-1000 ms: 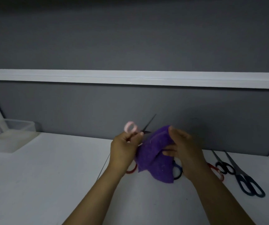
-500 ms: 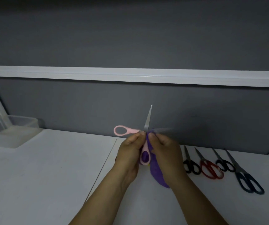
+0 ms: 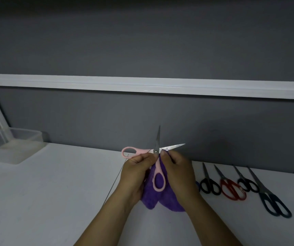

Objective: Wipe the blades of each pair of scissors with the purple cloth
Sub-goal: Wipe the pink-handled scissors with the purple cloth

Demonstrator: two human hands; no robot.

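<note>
Pink-handled scissors [image 3: 156,151] are held above the white table [image 3: 45,192], blades spread wide: one points up, the other to the right. My left hand [image 3: 135,173] grips them near the pivot and the left handle. My right hand [image 3: 180,173] holds the purple cloth [image 3: 153,199] and pinches at the base of the right blade. The cloth hangs down between both hands, behind the lower pink handle loop.
Several other scissors lie in a row at the right by the grey partition: black [image 3: 209,185], red [image 3: 231,190], black [image 3: 247,183], dark blue [image 3: 272,201]. A clear plastic box [image 3: 11,148] stands at the far left. A seam [image 3: 114,181] runs across the table.
The scissors came out from behind the cloth and their blades opened wide. The cloth dropped below my hands, and my right hand shifted to the blade base.
</note>
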